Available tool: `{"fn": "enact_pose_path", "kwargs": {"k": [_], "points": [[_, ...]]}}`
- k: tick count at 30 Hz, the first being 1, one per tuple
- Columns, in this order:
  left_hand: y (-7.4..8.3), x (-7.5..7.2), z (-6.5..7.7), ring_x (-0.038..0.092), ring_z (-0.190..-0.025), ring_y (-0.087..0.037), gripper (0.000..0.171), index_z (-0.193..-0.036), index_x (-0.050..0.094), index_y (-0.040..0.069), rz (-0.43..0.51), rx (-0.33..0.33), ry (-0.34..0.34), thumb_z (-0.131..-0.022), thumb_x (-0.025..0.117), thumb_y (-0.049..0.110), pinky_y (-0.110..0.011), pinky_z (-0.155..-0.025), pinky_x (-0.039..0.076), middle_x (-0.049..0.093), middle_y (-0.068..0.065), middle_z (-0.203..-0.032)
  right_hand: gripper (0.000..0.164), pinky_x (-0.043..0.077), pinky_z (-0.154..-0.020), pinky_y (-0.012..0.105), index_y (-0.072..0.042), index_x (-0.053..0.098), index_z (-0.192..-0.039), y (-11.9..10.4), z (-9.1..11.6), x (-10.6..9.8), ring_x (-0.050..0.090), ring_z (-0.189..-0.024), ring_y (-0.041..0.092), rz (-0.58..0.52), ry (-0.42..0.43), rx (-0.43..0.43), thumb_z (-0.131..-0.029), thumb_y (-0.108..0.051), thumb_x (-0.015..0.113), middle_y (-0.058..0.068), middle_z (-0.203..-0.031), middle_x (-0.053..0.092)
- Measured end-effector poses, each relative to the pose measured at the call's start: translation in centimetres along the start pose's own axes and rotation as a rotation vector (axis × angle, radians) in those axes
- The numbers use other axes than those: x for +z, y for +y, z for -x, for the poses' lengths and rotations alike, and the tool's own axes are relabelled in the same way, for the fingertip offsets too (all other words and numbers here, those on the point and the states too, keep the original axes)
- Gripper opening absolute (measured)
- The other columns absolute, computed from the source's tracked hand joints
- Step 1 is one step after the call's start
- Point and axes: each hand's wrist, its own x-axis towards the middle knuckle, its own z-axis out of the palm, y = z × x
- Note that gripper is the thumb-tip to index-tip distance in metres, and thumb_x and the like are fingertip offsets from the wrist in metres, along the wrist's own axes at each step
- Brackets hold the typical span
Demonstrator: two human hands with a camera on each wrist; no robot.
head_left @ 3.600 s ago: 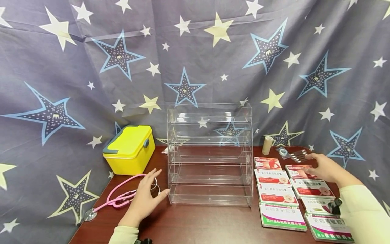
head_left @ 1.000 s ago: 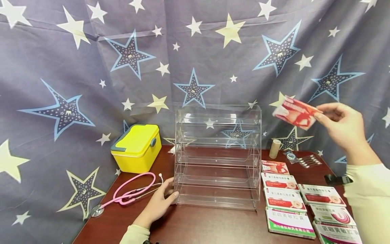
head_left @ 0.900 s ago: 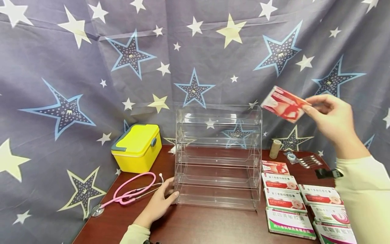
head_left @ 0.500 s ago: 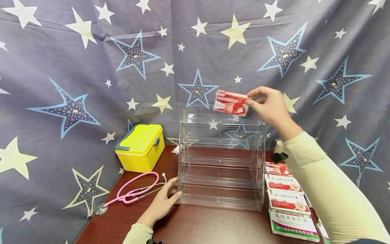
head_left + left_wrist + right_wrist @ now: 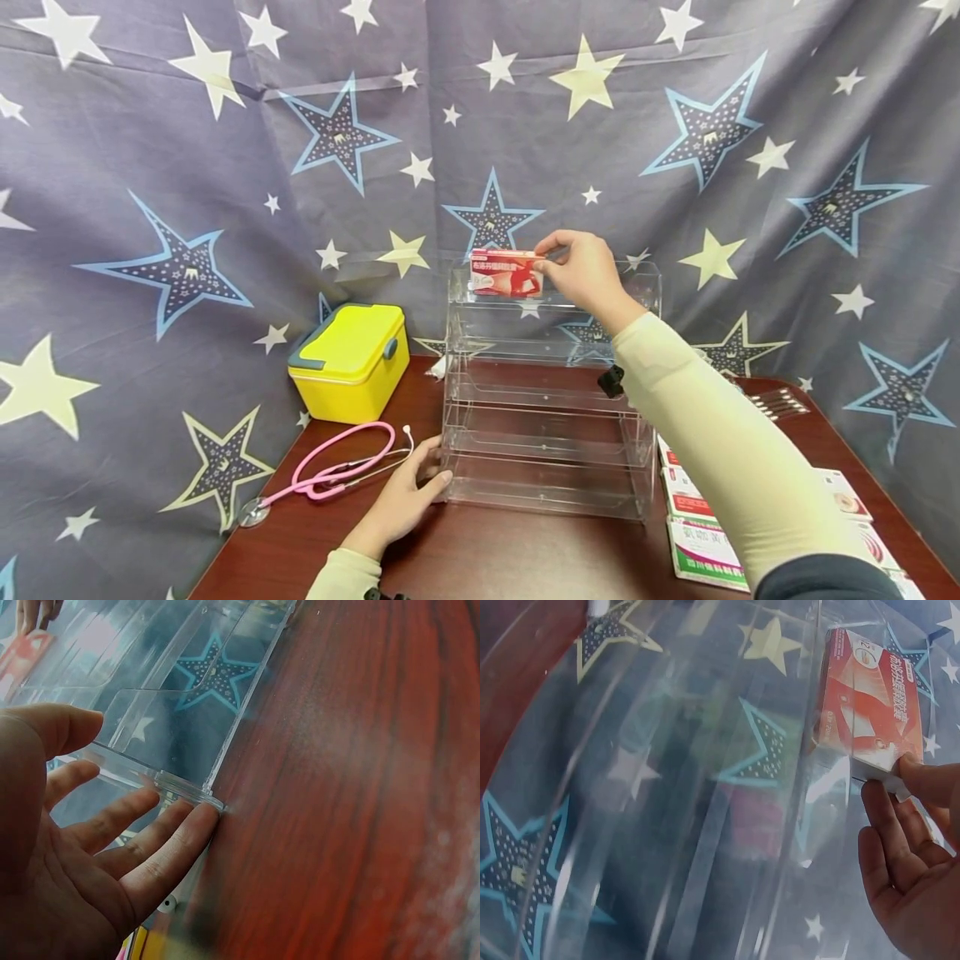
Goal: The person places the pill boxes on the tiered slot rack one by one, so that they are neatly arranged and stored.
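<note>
My right hand (image 5: 587,268) pinches one end of a red medicine box (image 5: 506,275) between thumb and fingers. The box stands upright at the left part of the top tier of a clear acrylic display rack (image 5: 543,492). In the right wrist view, the thumb and fingertips hold the short edge of the medicine box (image 5: 874,697), which overlaps the top shelf. At the rack's lower left corner, my left hand (image 5: 405,500) rests its fingertips against the side. The left wrist view shows those fingers (image 5: 169,870) fairly straight, the thumb apart from them.
Left of the rack lie a pink stethoscope (image 5: 322,483) and a yellow lidded box (image 5: 348,367). Several medicine boxes (image 5: 697,550) lie at the right, partly hidden by the right sleeve (image 5: 720,433). Cotton swabs (image 5: 780,404) lie behind them, and a starry curtain (image 5: 300,208) hangs at the back.
My right hand took a red medicine box from the right-hand rows, raised it and carried it left to the rack's top tier. My left hand moved to the rack's lower left corner.
</note>
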Motion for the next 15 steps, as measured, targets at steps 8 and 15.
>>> {"fn": "enact_pose_path", "kwargs": {"k": [8,15], "points": [[0.1,0.0,-0.1,0.065,-0.117,-0.034,0.053,-0.152,0.049,0.016,0.003,-0.008,0.002,-0.103,0.069,0.014,-0.03,-0.087,0.057,0.06,-0.022,-0.135,0.009,0.054,-0.072,0.039,-0.022,0.079,-0.101,-0.6,-0.1,1.6,0.069,-0.083,0.016,-0.031,0.0,-0.02,-0.093,-0.025,0.083,0.001,-0.099,0.076],[0.1,0.0,0.0,0.065,-0.117,-0.034,0.053,-0.152,0.05,0.016,0.008,-0.016,0.007,-0.103,0.069,0.014,-0.03,-0.086,0.058,0.06,-0.021,-0.135,0.008,0.054,-0.073,0.039,-0.022,0.077,-0.101,-0.7,0.0,2.0,0.067,-0.086,0.016,-0.042,-0.013,-0.016,-0.095,-0.025,0.081,0.0,-0.104,0.073]]}}
